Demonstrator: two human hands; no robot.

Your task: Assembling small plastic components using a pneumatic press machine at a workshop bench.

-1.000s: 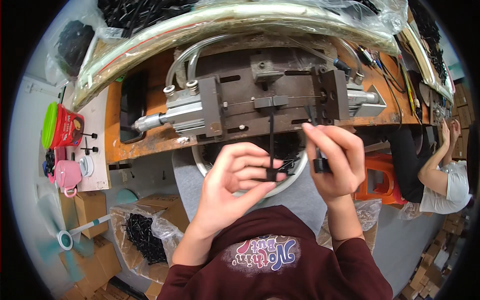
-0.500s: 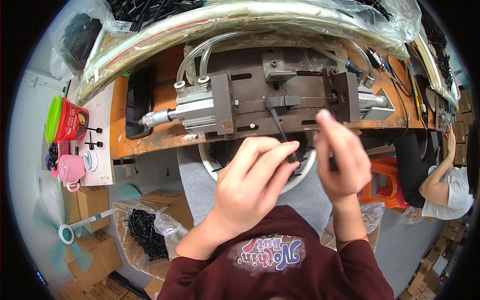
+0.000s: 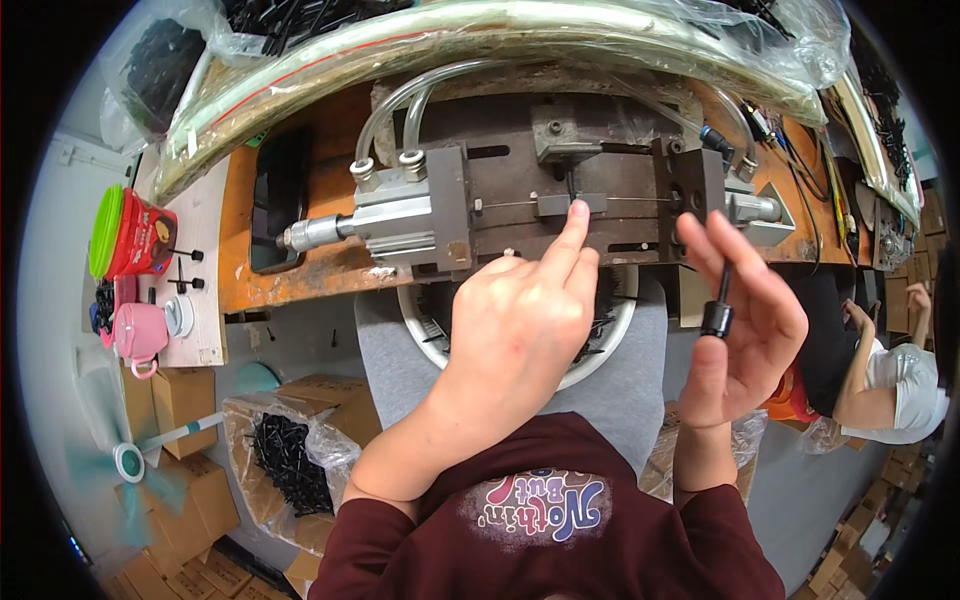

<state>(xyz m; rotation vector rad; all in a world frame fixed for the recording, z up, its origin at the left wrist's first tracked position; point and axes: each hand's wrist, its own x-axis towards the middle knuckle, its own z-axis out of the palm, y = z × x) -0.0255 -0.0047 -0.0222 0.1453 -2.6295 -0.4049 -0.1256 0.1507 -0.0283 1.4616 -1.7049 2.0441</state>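
Note:
A thin black plastic rod (image 3: 572, 182) lies in the small grey block (image 3: 553, 206) at the middle of a metal clamping fixture (image 3: 505, 180). My left hand (image 3: 525, 315) touches the rod's near end with its stretched index fingertip; the other fingers curl under and grip nothing visible. To the right, in front of the fixture, my right hand (image 3: 750, 335) holds a second black plastic rod with a cylindrical head (image 3: 717, 318), between thumb and fingers, head toward me. Air cylinders (image 3: 395, 220) with clear hoses flank the block, and a taut thin wire crosses it.
Below the fixture a white tub (image 3: 425, 335) of black parts sits on my lap. A phone (image 3: 278, 205) and a pink cup (image 3: 140, 335) stand left. A plastic-wrapped ledge (image 3: 480, 35) runs behind. Another person (image 3: 885, 385) sits at the right.
My left hand has let go of the rod, which now lies in the block, and its index finger has stretched onto it. My right hand has moved right and turned, showing another rod.

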